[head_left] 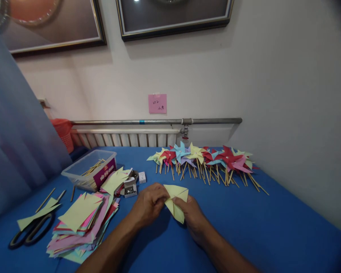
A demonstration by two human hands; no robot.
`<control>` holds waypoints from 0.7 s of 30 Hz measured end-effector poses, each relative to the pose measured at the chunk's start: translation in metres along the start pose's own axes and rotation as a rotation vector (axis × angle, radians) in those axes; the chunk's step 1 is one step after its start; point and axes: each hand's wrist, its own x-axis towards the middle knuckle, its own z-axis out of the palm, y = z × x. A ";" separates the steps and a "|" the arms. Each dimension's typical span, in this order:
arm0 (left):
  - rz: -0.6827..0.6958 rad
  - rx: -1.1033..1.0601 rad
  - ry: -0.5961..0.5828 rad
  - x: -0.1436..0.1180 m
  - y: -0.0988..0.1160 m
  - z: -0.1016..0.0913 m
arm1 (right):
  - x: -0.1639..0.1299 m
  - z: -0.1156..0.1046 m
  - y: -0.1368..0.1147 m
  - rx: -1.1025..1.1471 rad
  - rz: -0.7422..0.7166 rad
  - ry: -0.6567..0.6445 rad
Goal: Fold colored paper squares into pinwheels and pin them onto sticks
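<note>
Pinching a pale yellow paper square [175, 204] between them, both hands work just above the blue counter [272, 223]. The left hand [149, 204] has its grip closed tight on the paper's left corner, fingers curled over the fold. The right hand [191, 216] lies under the paper's lower right edge, its grip closed on the sheet with the thumb on top. The paper is folded into pointed flaps and sits near the middle of the counter. To the left lie a stack of coloured paper squares [82, 223] and black scissors [31, 231]; behind it, a clear plastic box [91, 168]. Finished pinwheels [204, 161] lie in a row near the wall.
</note>
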 end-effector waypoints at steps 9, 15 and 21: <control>-0.003 -0.063 -0.002 0.001 -0.006 -0.002 | -0.004 0.003 -0.005 0.017 0.010 -0.026; 0.009 -0.003 -0.057 0.000 -0.001 -0.005 | -0.002 0.001 -0.003 0.006 0.008 -0.024; 0.084 0.095 -0.058 -0.001 -0.002 -0.007 | -0.002 0.001 -0.004 0.017 0.005 -0.064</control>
